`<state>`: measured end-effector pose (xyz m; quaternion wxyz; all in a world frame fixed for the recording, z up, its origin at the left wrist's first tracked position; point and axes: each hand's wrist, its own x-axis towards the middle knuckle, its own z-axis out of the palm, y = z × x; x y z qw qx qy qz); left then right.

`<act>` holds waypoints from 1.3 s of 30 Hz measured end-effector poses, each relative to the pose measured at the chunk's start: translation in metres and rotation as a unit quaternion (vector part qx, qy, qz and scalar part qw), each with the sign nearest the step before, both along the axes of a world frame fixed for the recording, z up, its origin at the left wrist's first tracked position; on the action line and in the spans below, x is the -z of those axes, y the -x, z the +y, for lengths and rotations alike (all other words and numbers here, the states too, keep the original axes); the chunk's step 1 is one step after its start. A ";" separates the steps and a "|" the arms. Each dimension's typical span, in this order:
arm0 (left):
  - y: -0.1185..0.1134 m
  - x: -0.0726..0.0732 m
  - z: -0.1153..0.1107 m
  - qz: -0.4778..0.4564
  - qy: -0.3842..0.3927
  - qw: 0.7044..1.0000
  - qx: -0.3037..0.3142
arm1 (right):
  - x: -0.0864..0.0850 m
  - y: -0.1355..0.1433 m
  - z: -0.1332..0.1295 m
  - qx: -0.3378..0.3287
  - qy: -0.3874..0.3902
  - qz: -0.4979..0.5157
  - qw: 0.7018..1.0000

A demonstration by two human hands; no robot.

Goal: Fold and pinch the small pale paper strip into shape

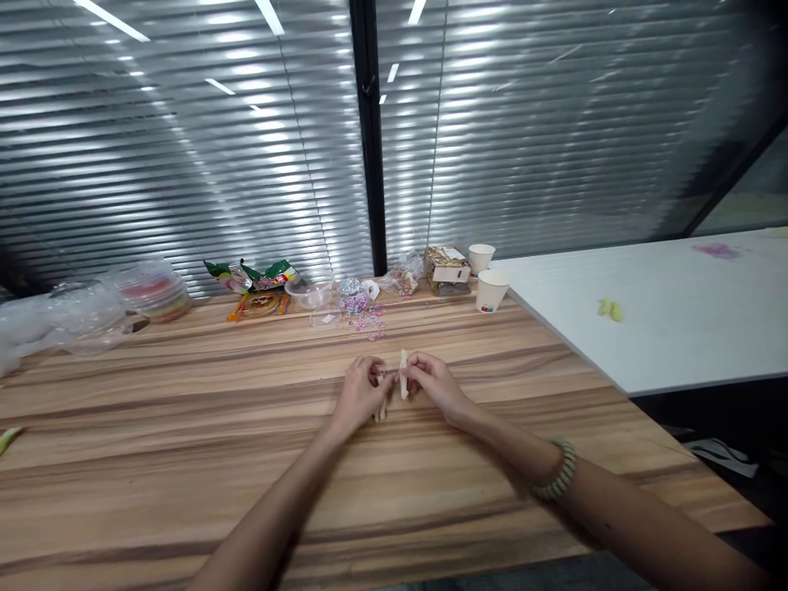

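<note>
Slatted blinds [185, 148] are glinting across the upper half of the frame, backing a wood-grained worktop [153, 492] where a person is working bare-handed near the middle of the view. From where I am standing, the right hand [436, 387] is pinching a slender pale stick [404, 386] between thumb and fingers, the stick's length running up and down the frame. Just beside it, the left hand [362, 391] is curling over other pale pieces [380, 412], which are lying low in the centre; its fingers are hiding the contact, so I cannot tell whether it is gripping them or only steadying them. Both hands are working close together, the left thumb pointing toward the stick.

Handling so slim a stick well is probably calling for a light pinch, with the left fingers bracing the loose pieces against the worktop and staying out of the stick's way. Squeezing hard would, in my judgement, be risking a twist or a slip.

Farther up the frame, pink and purple bits [369, 322] are lying scattered, while a clear bowl [309, 291] and a green packet [280, 272] are sitting to their left. A paper cup [491, 291] is standing right of centre. On the right forearm, a beaded bracelet [567, 468] is showing.
</note>
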<state>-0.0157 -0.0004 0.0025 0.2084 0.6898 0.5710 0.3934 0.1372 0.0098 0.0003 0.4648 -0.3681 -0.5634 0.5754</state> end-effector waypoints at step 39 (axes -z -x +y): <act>-0.022 -0.005 -0.008 -0.625 0.197 0.756 0.011 | 0.010 0.005 -0.007 -0.166 -0.086 -0.076 0.979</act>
